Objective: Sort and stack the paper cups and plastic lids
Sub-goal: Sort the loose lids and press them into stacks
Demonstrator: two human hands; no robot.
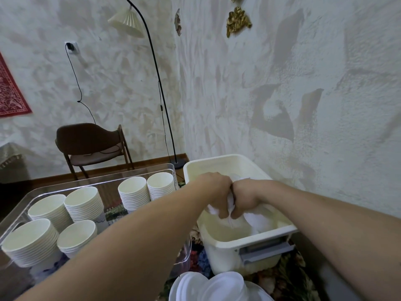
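— How many cup stacks in the clear bin (28, 205)?
— Six stacks of paper cups (83, 203).
— And the hands?
— Left hand (219, 196) and right hand (244, 199) together, gripping white lids (258, 222) inside the cream tub (225, 237); more loose lids (208, 285) lie at its near edge.

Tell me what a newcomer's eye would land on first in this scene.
First, the two hands, left hand and right hand, meeting inside the cream bin at centre right, both gripping white items there. Next, the stacks of paper cups standing in the clear tray at left. Along the bottom edge lies a pile of white plastic lids.
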